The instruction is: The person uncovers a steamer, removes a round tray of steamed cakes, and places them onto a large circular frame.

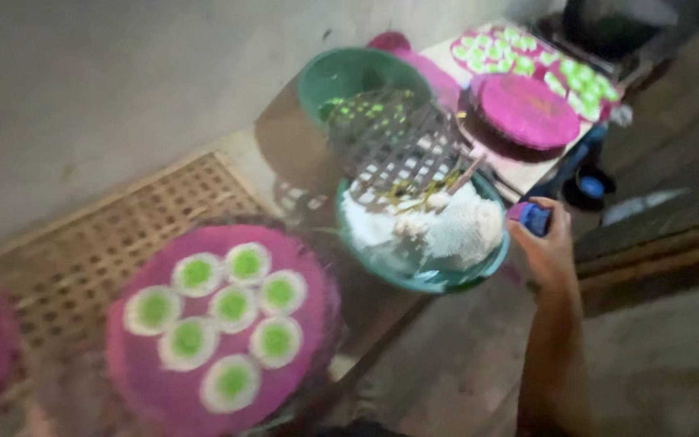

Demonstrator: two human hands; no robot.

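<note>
Right hand (pixel 545 243) is closed around a small blue object (pixel 534 218) – fingers curled over it, exact grip blurred – just right of a teal bowl (pixel 446 279) of white material. Near left, a pink round tray (pixel 163 388) carries seven white-and-green discs (pixel 234 306). Far right, a bare pink tray (pixel 527 109) sits among more discs – no legible labels.

One head-worn camera looks steeply down and slightly forward, tilted, along a low desk (pixel 58 267) beside a wall (pixel 123 73). It sits close above; the picture is motion-blurred. No second view.
</note>
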